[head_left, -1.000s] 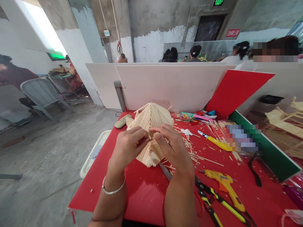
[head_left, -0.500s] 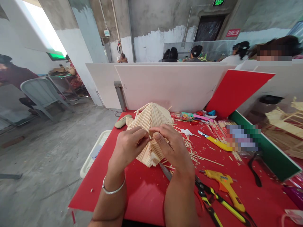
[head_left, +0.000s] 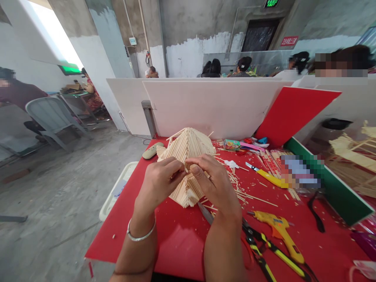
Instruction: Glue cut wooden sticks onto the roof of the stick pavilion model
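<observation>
A stick model [head_left: 189, 145] sits toward the bench's [head_left: 179, 244] far left corner, long axis running near edge to far. Left hand [head_left: 160, 178] and right hand [head_left: 216, 182] are close together over its middle; their grip cannot be told.

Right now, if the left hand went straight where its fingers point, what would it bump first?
Probably the right hand, just across from the left hand. The stick model is very close too, and depth is unclear.

the green sign [head_left: 270, 3] over the dark door [head_left: 259, 35] reads "exit"; the red wall sign [head_left: 289, 41] is too blurred to read.
</observation>
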{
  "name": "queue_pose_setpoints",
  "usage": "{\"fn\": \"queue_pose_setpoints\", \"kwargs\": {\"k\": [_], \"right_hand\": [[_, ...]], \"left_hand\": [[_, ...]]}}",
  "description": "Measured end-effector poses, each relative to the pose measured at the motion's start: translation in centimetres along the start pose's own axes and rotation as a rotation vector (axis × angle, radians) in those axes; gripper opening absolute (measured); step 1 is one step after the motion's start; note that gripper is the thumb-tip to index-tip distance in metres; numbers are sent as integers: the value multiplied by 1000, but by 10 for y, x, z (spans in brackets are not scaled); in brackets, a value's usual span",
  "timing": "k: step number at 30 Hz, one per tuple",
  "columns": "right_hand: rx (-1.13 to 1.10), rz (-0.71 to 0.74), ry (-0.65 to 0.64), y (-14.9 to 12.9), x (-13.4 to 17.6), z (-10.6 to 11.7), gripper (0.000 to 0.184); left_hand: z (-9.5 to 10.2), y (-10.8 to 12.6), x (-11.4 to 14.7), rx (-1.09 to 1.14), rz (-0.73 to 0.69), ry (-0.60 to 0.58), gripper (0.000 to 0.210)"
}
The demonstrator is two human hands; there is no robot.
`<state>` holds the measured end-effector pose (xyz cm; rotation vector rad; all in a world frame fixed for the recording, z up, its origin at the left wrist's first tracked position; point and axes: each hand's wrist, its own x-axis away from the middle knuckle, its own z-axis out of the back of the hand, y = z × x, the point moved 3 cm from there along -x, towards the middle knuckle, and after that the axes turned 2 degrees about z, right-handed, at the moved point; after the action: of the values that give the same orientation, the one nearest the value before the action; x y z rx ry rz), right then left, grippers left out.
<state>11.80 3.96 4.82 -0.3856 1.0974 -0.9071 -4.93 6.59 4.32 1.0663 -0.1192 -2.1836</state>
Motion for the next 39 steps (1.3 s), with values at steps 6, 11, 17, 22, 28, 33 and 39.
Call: {"fn": "queue_pose_setpoints", "kwargs": {"k": [6,11,17,22,28,33,39], "right_hand": [[5,4,1,0,0,0,30],[5,1,3,1,0,1,29],[6,5,6,2,0,0,29],[3,4,2,2,0,0,29],[13,13,6,2,0,0,29],[13,12,2,2,0,0,29],[17,5,0,1,0,0,29]], "left_hand": [[0,0,0,-3,-3,3,18],[0,0,1,-1,4,1,18],[0,0,0,4,7,4,18],[0,0,1,2,-1,5,18],[0,-1,1,0,-3,14,19],[0,0,0,-4,3,7,19],[0,0,1,-5,3,9,18]]}}
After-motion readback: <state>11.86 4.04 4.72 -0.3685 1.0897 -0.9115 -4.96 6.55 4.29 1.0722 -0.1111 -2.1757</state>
